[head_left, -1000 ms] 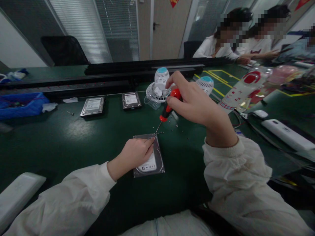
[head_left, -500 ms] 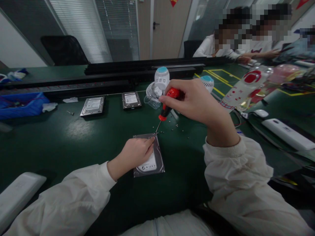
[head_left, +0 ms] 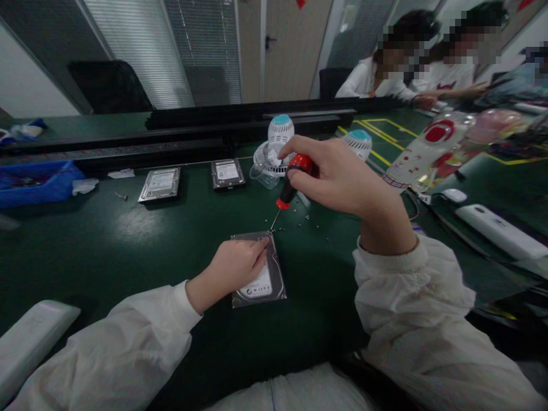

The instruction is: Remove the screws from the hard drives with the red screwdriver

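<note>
A hard drive (head_left: 277,274) with a white label lies on the green table in front of me. My left hand (head_left: 240,264) rests on its upper part, fingers together and pointing at the top right corner; nothing else can be made out under them. In my right hand (head_left: 329,177) is a red and black screwdriver (head_left: 289,191), held by its handle and tilted. Its tip meets the drive's top right corner. Several tiny screws (head_left: 307,217) are scattered just beyond that corner.
Two more hard drives (head_left: 160,184) (head_left: 227,173) lie farther back. A blue bin (head_left: 38,182) stands at the left, small white fans (head_left: 281,132) behind my right hand. White devices (head_left: 500,231) (head_left: 36,337) flank both sides. People sit at the back right.
The index finger of my right hand has lifted and shifted slightly on the screwdriver handle. My left hand and the drive have stayed in place.
</note>
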Motion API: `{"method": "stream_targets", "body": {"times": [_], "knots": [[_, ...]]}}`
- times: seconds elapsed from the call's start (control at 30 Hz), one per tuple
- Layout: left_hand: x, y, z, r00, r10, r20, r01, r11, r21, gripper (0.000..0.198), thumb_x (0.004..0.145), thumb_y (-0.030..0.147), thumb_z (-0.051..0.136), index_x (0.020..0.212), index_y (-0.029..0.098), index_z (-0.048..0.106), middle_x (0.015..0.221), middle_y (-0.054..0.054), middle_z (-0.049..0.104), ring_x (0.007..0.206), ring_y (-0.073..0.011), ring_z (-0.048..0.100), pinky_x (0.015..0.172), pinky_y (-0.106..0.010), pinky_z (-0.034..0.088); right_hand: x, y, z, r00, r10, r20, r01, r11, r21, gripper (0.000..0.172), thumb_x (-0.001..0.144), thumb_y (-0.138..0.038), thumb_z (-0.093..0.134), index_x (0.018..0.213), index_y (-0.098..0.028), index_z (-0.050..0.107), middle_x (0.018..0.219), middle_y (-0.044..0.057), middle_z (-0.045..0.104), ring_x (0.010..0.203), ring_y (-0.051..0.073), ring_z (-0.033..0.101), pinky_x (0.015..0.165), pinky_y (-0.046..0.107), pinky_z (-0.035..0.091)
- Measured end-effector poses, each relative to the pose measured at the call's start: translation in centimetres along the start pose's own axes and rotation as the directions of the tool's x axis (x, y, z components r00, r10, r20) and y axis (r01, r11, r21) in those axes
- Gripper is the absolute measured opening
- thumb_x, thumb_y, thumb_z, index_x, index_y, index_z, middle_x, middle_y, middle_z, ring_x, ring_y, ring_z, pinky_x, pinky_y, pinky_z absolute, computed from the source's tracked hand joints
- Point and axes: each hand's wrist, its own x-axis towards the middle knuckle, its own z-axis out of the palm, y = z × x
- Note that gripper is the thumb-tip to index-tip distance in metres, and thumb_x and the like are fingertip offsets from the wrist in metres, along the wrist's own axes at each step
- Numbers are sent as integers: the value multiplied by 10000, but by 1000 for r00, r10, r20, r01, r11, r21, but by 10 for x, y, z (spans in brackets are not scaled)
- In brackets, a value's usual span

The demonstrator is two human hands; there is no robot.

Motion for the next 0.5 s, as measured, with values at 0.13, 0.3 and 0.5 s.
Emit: {"method": "stream_targets", "body": {"times": [0.13, 0.3, 0.5], "knots": [[0, 1, 1, 1000, -5, -3, 5, 1000, 11, 388, 1086, 289, 499, 1370, 124, 706, 1047, -134, 826, 796, -228, 792, 667, -320, 612, 0, 2, 1, 1000, -8, 6, 8, 1000, -1, 378, 920, -289, 536, 1242, -153, 680, 754, 17, 568, 661, 148, 443, 689, 330, 314], [0, 1, 0, 1000, -4, -12, 4, 1000, -7, 385, 1091, 282, 501, 1371, 118, 707, 1051, -137, 825, 799, -220, 792, 648, -303, 608, -1, 3, 0, 1000, 6, 4, -6, 1000, 2, 356, 959, -417, 568, 1166, -161, 704, 739, 18, 582, 663, 147, 466, 680, 322, 314], [1, 3, -2, 1000, -10, 1, 10, 1000, 1, 378, 1084, 264, 514, 1365, 110, 715, 1085, -149, 824, 845, -235, 805, 699, -324, 631, -1, 2, 0, 999, -3, 39, 3, 1000, -13, 407, 923, -301, 555, 1290, -151, 646, 757, 15, 587, 659, 148, 453, 676, 322, 303]]}}
